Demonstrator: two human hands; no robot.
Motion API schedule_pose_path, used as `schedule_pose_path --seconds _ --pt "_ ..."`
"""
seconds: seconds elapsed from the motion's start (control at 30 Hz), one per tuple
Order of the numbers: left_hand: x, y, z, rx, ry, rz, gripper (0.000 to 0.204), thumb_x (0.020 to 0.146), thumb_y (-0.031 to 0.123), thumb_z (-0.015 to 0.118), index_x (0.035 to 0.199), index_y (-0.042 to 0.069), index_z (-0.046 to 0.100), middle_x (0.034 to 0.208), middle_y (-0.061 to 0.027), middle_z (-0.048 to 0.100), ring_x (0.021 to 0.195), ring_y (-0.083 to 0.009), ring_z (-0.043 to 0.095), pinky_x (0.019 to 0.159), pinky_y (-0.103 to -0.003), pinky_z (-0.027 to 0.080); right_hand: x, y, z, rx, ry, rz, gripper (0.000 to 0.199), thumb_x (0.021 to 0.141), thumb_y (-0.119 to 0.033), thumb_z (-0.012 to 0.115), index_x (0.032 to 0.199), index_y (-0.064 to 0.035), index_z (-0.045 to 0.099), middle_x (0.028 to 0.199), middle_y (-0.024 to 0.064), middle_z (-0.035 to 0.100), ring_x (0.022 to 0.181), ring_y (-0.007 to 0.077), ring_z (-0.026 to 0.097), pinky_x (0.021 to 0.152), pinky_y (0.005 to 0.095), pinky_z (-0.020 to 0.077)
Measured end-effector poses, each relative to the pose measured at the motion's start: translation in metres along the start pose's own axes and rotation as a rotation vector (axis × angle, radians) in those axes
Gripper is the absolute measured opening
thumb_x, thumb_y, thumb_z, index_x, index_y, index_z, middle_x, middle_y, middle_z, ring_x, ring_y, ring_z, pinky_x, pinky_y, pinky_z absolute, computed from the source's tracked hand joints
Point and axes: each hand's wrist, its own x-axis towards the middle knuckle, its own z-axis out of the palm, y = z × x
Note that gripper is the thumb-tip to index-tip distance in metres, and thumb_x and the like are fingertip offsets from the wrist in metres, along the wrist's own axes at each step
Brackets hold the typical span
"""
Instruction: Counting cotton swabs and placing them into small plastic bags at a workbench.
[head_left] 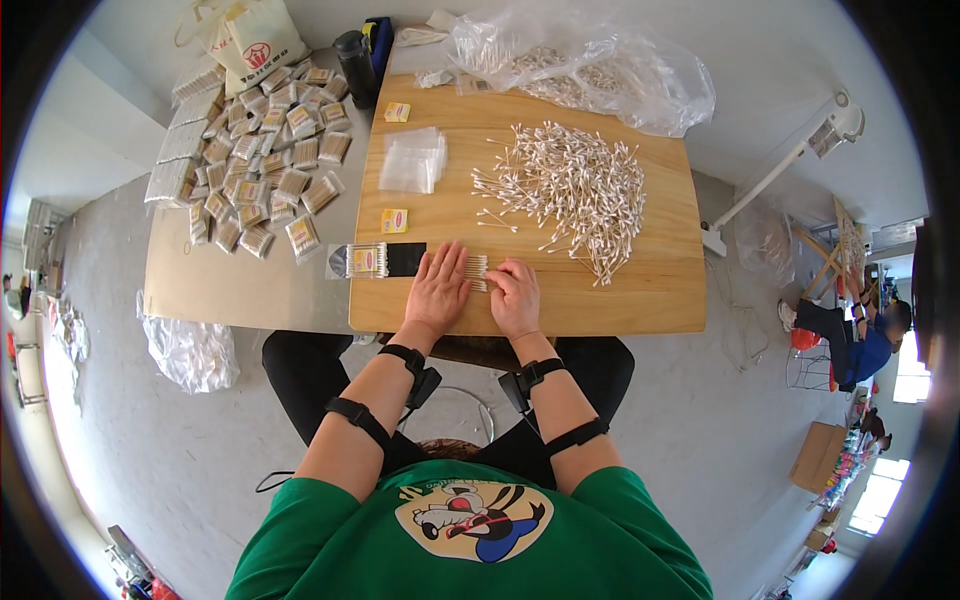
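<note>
Wooden desk (pixel 640 308): carries a black strip (pixel 405 259) lying crosswise near its front edge; places below are told from this strip.
Row of swabs (pixel 477 266): right of the black strip, between the two hands and partly under the left one; the sticks lie side by side, long axis left to right, roughly in line with the strip.
Left hand (pixel 438 290): flat, palm down, fingers extended and close together, at the strip's right end and over the row's left part; no grip shows.
Right hand (pixel 514 298): fingers bent, tips at the row's right ends; whether they pinch any sticks, I cannot tell. Both hands are equally near the row.
Swab packet (pixel 367 260): at the strip's left end, with a yellow label.
Loose pile of swabs (pixel 585 190): beyond the strip and to its right, sticks pointing every way.
Clear bags (pixel 412 162): beyond the strip, with a yellow card (pixel 395 220) between.
Filled packets (pixel 270 150): heaped beyond the strip, to its left.
Hard to see: the row's left ends and its count, covered by the left hand; whether the strip runs on under that hand; the right thumb's contact.
</note>
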Motion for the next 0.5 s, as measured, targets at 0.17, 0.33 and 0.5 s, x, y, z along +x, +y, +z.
schedule_pose_path --seconds 0.17,0.33,0.5 --pt "-0.0004 -0.0005 0.0001 -0.006 -0.002 0.000 0.058 0.098 0.035 0.046 0.148 0.007 0.036 0.156 -0.0085 0.034 0.145 -0.0233 0.029 0.119 -0.045 0.021 0.0000 0.0017 0.0017 0.003 -0.010 0.001 0.026 0.069 0.004 0.058 0.088 -0.0074 0.071 0.096 0.0096 0.060 0.104 0.0319 0.058 0.091 0.0421 0.0496" --pt "-0.0006 -0.0005 0.0008 -0.012 -0.010 -0.007 0.058 0.098 0.035 0.046 0.148 0.007 0.036 0.156 -0.0084 0.033 0.145 -0.0235 0.029 0.119 -0.045 0.021 0.0003 0.0007 0.0030 -0.022 0.003 0.018 0.028 0.069 0.003 0.058 0.091 -0.0077 0.071 0.098 0.0094 0.060 0.100 0.0315 0.058 0.089 0.0422 0.0494" --pt "-0.0006 -0.0006 -0.0003 0.000 -0.012 -0.007 0.058 0.098 0.035 0.046 0.148 0.007 0.036 0.156 -0.0081 0.034 0.145 -0.0233 0.029 0.119 -0.045 0.021 0.0009 0.0013 0.0023 -0.037 -0.020 0.011 0.027 0.070 0.002 0.059 0.092 -0.0081 0.071 0.099 0.0092 0.059 0.099 0.0311 0.057 0.088 0.0421 0.0491"
